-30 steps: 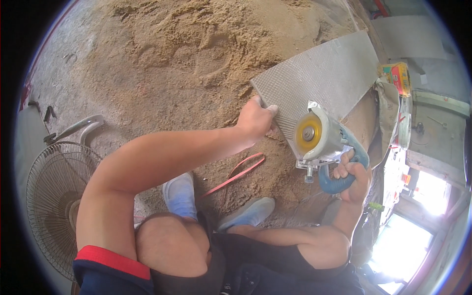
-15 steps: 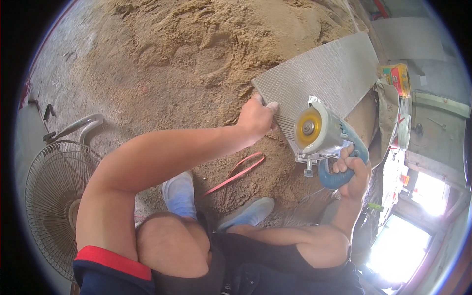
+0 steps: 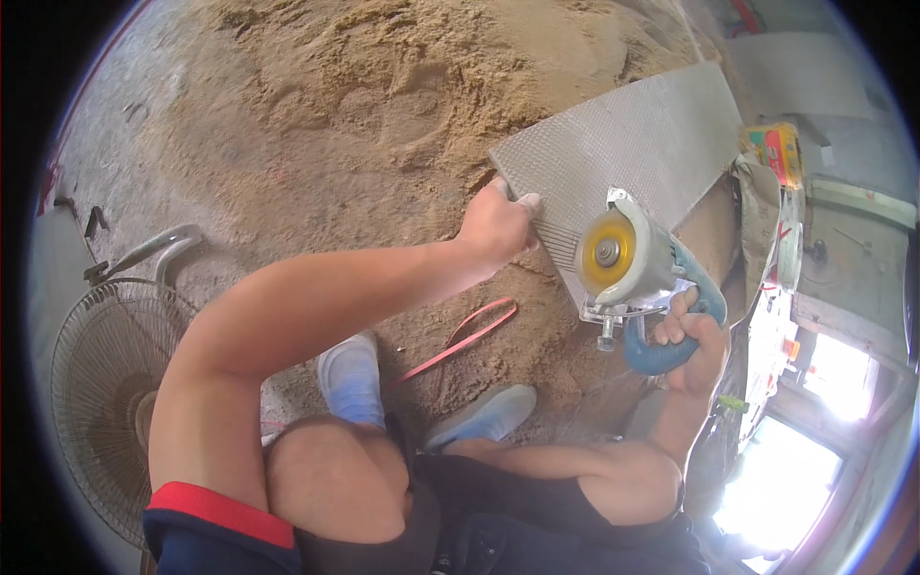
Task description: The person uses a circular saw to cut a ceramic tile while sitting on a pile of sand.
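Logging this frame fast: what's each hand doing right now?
Left hand: closed on the tile edge.
Right hand: closed on the cutter by its blue handle.

Small yellow, red and green box (image 3: 778, 153) at far right

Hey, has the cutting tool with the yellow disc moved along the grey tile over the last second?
Barely. The cutter has stayed at the near edge of the grey tile, right hand gripping its blue handle, left hand holding the tile's corner.
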A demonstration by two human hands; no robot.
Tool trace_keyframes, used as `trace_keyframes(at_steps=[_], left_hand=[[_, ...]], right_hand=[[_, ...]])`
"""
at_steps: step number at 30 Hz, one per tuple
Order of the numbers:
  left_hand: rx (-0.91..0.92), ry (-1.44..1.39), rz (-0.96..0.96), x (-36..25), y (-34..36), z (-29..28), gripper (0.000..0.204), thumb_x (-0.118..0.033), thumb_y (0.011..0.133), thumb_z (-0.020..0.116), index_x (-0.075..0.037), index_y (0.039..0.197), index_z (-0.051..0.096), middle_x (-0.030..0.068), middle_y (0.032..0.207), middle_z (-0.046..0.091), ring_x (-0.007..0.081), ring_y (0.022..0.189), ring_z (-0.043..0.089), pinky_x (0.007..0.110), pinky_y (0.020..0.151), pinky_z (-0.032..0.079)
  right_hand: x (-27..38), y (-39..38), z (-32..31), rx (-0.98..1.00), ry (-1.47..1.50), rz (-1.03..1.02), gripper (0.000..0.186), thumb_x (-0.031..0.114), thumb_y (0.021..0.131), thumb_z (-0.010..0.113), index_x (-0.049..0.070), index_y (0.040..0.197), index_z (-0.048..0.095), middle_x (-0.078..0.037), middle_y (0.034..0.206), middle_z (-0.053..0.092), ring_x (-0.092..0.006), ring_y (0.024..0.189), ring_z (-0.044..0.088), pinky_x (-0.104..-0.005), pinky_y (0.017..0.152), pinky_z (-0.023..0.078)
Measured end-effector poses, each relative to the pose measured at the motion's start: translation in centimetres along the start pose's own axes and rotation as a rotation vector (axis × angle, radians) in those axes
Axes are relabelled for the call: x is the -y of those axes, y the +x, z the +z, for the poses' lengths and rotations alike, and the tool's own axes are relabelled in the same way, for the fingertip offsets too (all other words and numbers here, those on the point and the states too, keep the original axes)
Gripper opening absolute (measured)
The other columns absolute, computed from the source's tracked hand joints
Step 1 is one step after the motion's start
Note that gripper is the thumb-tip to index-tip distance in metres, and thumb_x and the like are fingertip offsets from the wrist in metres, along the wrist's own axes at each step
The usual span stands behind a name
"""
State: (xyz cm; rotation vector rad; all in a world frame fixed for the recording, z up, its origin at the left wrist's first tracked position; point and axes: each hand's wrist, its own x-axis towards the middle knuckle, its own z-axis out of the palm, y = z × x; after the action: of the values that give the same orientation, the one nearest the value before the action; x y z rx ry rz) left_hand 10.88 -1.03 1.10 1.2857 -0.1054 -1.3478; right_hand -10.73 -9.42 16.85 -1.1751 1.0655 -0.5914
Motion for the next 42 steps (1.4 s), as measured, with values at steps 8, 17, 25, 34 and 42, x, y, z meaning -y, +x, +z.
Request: trace_keyframes(at_steps=[8, 17, 25, 34, 42], left_hand=[[0.006, -0.009, 0.015, -0.23, -0.53, 0.04, 0.020, -0.017, 0.099, 0.052, -0.001, 0.111, 0.053, 0.0091, 0.087, 0.067, 0.0130, 0.059, 0.061, 0.027, 0.055, 0.051], [0.014, 0.041, 0.018, -0.23, -0.78, -0.06, 0.023, -0.020, 0.101, 0.048, -0.001, 0.110, 0.057, 0.0104, 0.093, 0.068, 0.0160, 0.071, 0.065, 0.030, 0.065, 0.054], [0.023, 0.038, 0.015, -0.50, -0.78, 0.09, 0.020, -0.018, 0.102, 0.047, -0.001, 0.105, 0.057, 0.0113, 0.091, 0.068, 0.0171, 0.071, 0.064, 0.031, 0.065, 0.055], [0.013, 0.046, 0.023, -0.80, -0.88, 0.02, 0.021, -0.019, 0.101, 0.048, 0.000, 0.104, 0.057, 0.0123, 0.090, 0.068, 0.0181, 0.069, 0.065, 0.032, 0.065, 0.055], [-0.014, 0.056, 0.024, -0.31, -0.46, -0.04, 0.022, -0.019, 0.101, 0.048, 0.001, 0.105, 0.057, 0.0113, 0.090, 0.069, 0.0176, 0.069, 0.065, 0.031, 0.063, 0.054]], right_hand=[[-0.06, 0.18, 0.75, 0.008, 0.012, -0.009, 0.025, -0.001, 0.074, 0.050, -0.003, 0.098, 0.053, -0.010, 0.079, 0.050, -0.0153, 0.062, 0.048, -0.0310, 0.058, 0.046], [-0.36, 0.39, 1.06, -0.007, -0.016, -0.009, 0.023, -0.001, 0.073, 0.050, -0.004, 0.095, 0.054, -0.011, 0.080, 0.051, -0.0157, 0.062, 0.049, -0.0314, 0.058, 0.047], [-0.17, 0.34, 1.01, -0.020, -0.040, -0.001, 0.023, -0.002, 0.073, 0.049, -0.004, 0.095, 0.053, -0.011, 0.080, 0.051, -0.0157, 0.061, 0.048, -0.0317, 0.058, 0.047], [-0.20, 0.25, 0.98, -0.038, -0.059, 0.033, 0.023, -0.001, 0.072, 0.049, -0.004, 0.095, 0.053, -0.011, 0.077, 0.050, -0.0160, 0.060, 0.048, -0.0320, 0.057, 0.046], [-0.14, 0.04, 0.34, -0.004, -0.004, 0.043, 0.023, 0.000, 0.073, 0.049, -0.003, 0.096, 0.054, -0.010, 0.077, 0.050, -0.0154, 0.061, 0.047, -0.0316, 0.057, 0.045]])
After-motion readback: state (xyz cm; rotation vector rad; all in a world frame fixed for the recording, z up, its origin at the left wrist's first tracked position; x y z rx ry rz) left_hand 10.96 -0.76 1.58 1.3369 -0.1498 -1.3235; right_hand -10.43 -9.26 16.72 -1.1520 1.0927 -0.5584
